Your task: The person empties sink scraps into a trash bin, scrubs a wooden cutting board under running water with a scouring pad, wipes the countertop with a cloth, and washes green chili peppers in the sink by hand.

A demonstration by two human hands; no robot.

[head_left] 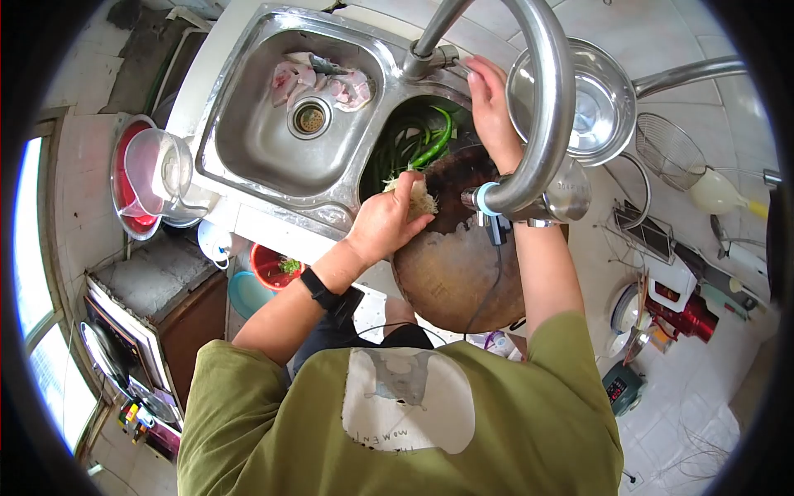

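- Nearest the lens, a steel tap neck (562, 91) arches across the right wrist, its blue-ringed mouth over a round brown board (455, 285); whether water runs is hard to tell.
- The left hand (385, 219) curls fingers and thumb around a pale fibrous scrubber (424, 200), gripped at the board's upper left edge.
- The right hand (494, 103) reaches beyond the board, fingers straight and apparently holding nothing, tips beside the tap's lever (449, 55); contact cannot be confirmed.
- The board lies tilted over the edge of the round basin, partly wetted by the look of it: dark and glossy at the top, paler and seemingly dry below a ragged line. By that measure, the larger share appears left to cover.
- Both arms stretch forward from green sleeves, the left bent inward with a black wristband (318, 288), the right straighter, a silver band (542, 222) at its wrist.
- Green peppers (434, 150) fill part of the round basin (385, 124); raw pale pieces (351, 89) lie beside the drain in the square basin (248, 161).
- Farther out, a steel bowl (597, 107) sits right of the tap, near a wire strainer (666, 149).
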